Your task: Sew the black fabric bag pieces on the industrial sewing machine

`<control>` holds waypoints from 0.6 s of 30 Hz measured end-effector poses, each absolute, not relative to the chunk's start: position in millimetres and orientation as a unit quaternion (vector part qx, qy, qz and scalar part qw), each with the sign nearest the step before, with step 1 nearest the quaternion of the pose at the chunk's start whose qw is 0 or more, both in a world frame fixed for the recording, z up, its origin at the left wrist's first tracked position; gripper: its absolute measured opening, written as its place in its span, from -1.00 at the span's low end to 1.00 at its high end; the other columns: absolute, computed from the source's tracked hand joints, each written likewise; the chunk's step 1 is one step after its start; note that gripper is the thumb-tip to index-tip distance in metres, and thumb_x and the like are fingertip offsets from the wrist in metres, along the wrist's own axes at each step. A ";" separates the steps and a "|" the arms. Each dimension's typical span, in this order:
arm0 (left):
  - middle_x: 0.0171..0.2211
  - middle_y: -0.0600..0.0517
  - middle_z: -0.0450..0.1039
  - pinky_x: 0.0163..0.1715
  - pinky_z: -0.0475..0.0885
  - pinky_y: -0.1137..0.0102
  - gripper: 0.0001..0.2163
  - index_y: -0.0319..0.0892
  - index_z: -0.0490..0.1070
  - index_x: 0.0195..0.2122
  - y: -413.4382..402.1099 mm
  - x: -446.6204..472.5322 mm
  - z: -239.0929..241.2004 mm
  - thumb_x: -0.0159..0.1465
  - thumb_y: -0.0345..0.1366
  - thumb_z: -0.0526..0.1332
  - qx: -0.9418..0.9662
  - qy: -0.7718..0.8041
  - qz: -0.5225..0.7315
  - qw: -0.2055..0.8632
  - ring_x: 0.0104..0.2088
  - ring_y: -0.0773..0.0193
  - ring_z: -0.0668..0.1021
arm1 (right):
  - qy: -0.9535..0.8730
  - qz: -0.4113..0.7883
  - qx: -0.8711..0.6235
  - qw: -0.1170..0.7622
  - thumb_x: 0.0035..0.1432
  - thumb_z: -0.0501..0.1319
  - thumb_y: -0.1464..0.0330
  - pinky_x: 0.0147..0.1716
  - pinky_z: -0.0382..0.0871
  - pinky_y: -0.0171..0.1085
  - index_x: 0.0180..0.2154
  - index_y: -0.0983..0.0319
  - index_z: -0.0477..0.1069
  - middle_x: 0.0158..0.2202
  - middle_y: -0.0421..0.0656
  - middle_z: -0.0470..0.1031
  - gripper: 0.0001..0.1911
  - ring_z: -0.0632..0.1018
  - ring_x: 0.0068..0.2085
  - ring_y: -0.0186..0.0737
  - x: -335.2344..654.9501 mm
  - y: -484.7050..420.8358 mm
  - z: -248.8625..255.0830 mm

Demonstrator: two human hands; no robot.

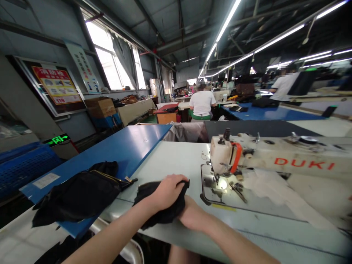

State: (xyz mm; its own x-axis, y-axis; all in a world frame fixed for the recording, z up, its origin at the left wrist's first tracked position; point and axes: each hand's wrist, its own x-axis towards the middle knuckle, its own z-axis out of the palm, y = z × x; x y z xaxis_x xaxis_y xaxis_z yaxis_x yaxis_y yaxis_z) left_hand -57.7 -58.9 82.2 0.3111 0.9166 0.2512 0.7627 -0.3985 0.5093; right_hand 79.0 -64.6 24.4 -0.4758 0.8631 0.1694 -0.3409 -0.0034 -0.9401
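Both my hands grip a piece of black fabric (162,214) just over the pale sewing table (176,157), left of the needle area. My left hand (170,190) lies over its top, fingers curled around the upper right edge. Lower down, my right hand (191,212) holds the right side, its fingers mostly hidden behind the cloth. A sewing machine (225,154) marked DUKI stands to the right, its lamp lit beside the needle. More black fabric with a gold zipper (82,194) lies to the left, partly on a blue board.
The blue board (132,141) borders the table on the left. White cloth (277,190) lies under the machine arm. Blue plastic crates (27,168) stand at far left. A person in a white shirt (202,102) sits ahead; another person (286,86) is at the right back.
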 end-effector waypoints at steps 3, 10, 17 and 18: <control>-0.16 0.07 0.51 -0.05 0.38 0.37 -0.77 -0.11 0.43 -0.14 -56.9 -55.2 50.9 0.24 -0.42 0.07 0.747 0.533 0.299 0.261 -0.13 0.26 0.51 | -0.543 0.687 -0.325 0.358 0.12 0.26 0.30 -0.48 0.43 -0.37 -0.40 0.28 0.49 -0.46 -0.24 0.52 -0.84 0.56 -0.43 -0.28 114.3 -58.5 16.6; -0.26 0.08 0.49 -0.12 0.37 0.40 -0.81 -0.12 0.41 -0.18 -56.2 -18.4 43.9 0.23 -0.39 0.08 0.726 0.495 0.326 0.348 -0.20 0.27 0.50 | -0.401 0.700 -0.464 0.365 0.06 0.22 0.19 -0.36 0.42 -0.30 -0.35 0.26 0.44 -0.44 -0.14 0.53 -0.75 0.56 -0.39 -0.26 143.4 -56.9 26.7; -0.34 0.08 0.46 -0.19 0.35 0.43 -0.86 -0.15 0.39 -0.24 -55.5 -3.6 40.6 0.27 -0.29 0.07 0.706 0.496 0.345 0.369 -0.27 0.29 0.48 | -0.404 0.661 -0.487 0.402 -0.03 0.23 0.15 -0.42 0.38 -0.27 -0.45 0.21 0.39 -0.51 -0.21 0.46 -0.75 0.51 -0.42 -0.21 140.2 -57.3 11.9; -0.36 0.09 0.45 -0.21 0.35 0.43 -0.87 -0.15 0.39 -0.26 -55.8 -3.1 40.7 0.27 -0.29 0.07 0.704 0.504 0.343 0.365 -0.29 0.29 0.48 | -0.409 0.654 -0.489 0.409 -0.05 0.24 0.14 -0.41 0.38 -0.27 -0.47 0.21 0.39 -0.51 -0.21 0.45 -0.74 0.51 -0.41 -0.20 140.9 -57.5 10.1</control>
State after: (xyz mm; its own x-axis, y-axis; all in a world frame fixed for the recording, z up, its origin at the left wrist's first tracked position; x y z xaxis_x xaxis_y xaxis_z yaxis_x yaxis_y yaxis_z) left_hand -3.1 -55.8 40.7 0.2571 0.9596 0.1144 0.4585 -0.2253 0.8596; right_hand 140.9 -57.5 10.1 -0.1881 0.9336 -0.3050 -0.1346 -0.3321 -0.9336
